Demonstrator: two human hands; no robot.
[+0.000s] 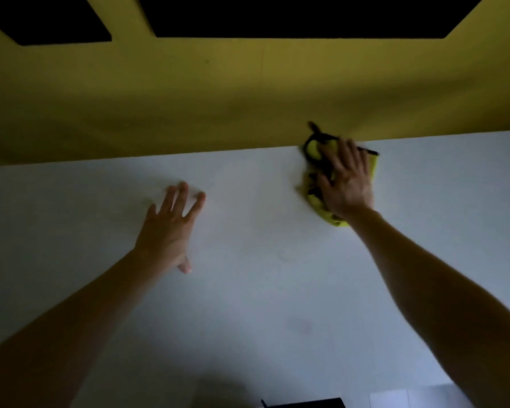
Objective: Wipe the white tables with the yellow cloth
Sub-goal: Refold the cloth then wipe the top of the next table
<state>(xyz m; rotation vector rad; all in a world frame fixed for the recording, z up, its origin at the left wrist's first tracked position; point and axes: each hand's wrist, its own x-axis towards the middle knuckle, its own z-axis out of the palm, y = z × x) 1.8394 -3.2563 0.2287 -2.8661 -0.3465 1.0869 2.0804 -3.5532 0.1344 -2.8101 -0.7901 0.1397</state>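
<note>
Cloth (312, 154), crumpled yellow with dark trim, lies at the smooth white table's (262, 290) far edge against a yellow wall (189, 98). Right hand (346, 181) presses it with fingers spread flat; left hand (171, 228) rests splayed, holding nothing.

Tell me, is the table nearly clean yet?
Hard to say what is already done: the white table shows no wiped patch. Right now the right hand presses the yellow cloth flat at the far edge, by the yellow wall, while the left hand rests open on the table. A faint dark smudge near the front looks left to wipe. No other tables are in view.
</note>
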